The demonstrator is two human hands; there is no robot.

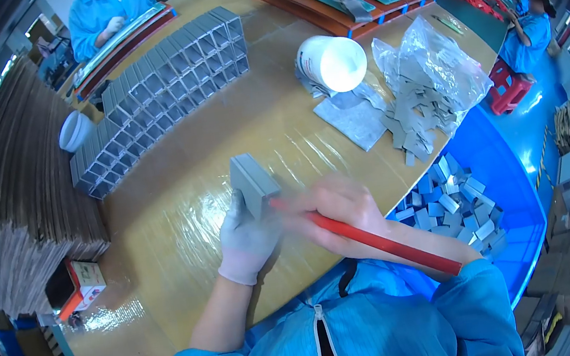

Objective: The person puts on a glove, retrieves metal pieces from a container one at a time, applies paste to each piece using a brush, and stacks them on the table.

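My left hand, in a pale glove, grips a grey rectangular box piece upright above the table. Bare and partly blurred, my right hand is closed round a long red stick. The stick's front end meets the lower right side of the grey piece; the exact contact is smeared by motion. Beyond my hands stand stacked rows of similar grey hollow pieces. A white tub lies tilted behind my right hand, beside a plastic bag and flat grey scraps.
A blue bin with small grey pieces is at the right. Tall cardboard stacks and a small red-and-white box stand left. Orange racks are at the back. A co-worker's gloved hand is across the table.
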